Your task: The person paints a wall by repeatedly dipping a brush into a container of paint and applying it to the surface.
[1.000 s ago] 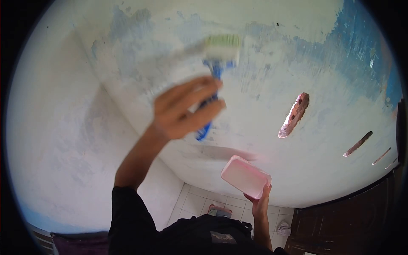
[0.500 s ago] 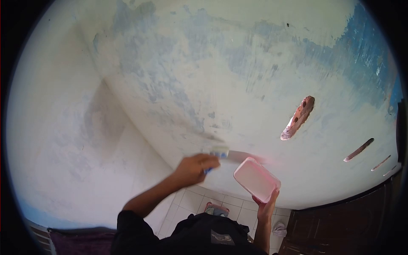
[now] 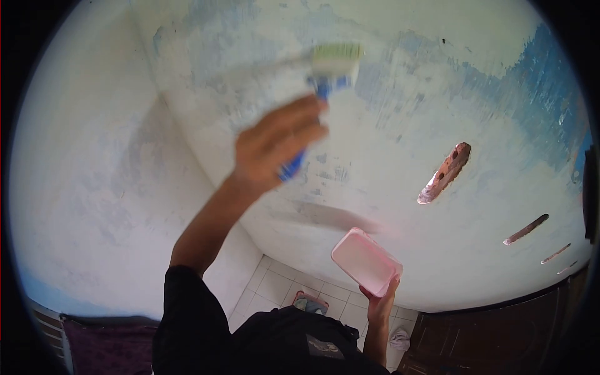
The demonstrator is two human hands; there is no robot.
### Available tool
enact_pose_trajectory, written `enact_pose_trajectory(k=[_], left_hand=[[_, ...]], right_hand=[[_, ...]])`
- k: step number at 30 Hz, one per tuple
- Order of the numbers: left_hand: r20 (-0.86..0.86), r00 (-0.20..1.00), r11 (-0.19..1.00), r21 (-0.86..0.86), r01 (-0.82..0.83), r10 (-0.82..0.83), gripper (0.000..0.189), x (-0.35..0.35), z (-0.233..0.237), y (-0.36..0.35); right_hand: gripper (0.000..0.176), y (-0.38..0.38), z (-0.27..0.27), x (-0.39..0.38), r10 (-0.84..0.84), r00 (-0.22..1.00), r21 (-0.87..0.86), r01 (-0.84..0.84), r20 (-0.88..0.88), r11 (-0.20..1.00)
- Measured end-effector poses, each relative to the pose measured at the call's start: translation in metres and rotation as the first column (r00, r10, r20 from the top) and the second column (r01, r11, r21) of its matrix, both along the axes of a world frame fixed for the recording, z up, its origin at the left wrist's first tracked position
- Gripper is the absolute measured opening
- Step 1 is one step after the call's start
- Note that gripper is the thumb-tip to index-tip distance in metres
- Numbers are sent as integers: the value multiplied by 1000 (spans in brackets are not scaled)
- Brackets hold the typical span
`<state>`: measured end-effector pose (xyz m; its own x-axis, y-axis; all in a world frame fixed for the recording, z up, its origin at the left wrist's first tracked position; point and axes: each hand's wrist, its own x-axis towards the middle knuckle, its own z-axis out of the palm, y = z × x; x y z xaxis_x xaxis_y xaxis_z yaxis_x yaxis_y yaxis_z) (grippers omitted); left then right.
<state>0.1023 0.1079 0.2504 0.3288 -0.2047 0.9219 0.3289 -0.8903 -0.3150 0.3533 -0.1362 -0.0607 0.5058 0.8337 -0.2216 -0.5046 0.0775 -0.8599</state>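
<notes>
Left hand [image 3: 275, 140]: broad blue-handled brush [image 3: 337, 60] gripped, just swept back up patchy white-and-blue wall [image 3: 381, 169] | pink rectangular plastic tub [image 3: 365, 261] held low by right hand [image 3: 379, 303] | brushwork seemingly resumed

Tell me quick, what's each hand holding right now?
Left hand: closed around the blue-handled brush.
Right hand: closed on the near end of the pink tub.

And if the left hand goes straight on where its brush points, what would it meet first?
Most likely the wall, met by the brush before the left hand; depth is unclear, so the brush may already touch it.
</notes>
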Motion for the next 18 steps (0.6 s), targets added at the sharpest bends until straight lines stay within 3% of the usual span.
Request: enact_pose_trajectory(k=[3, 6, 10, 11, 12, 15, 18], left_hand=[[-154, 987, 999, -8, -40, 39, 21, 1, -108, -3], [-320, 945, 971, -238, -13, -66, 22, -6, -172, -40], [-510, 824, 747, -642, -173, -248, 32, -5, -183, -49], [-520, 822, 686, -687, -240, -234, 31, -6, -176, -40], [-464, 863, 710, -676, -198, -201, 31, -7, -153, -29], [-139, 949, 674, -733, 95, -284, 28, -11, -52, -8], [-25, 980, 843, -516, 156, -196, 26, -14, 34, -15]], right_hand=[[63, -8, -3, 3, 1, 1000, -7, -1, 3, 1000], [62, -11, 2, 4, -7, 1000, 0, 7, 7, 1000], [62, -14, 6, 10, -20, 999, -18, 20, 34, 1000], [66, -15, 6, 11, -40, 998, -29, 41, 45, 999], [70, -13, 7, 10, -58, 997, -42, 61, 56, 997], [75, -11, 9, 9, -71, 996, -56, 74, 60, 996], [76, -10, 12, 8, -60, 996, -56, 63, 61, 996]])
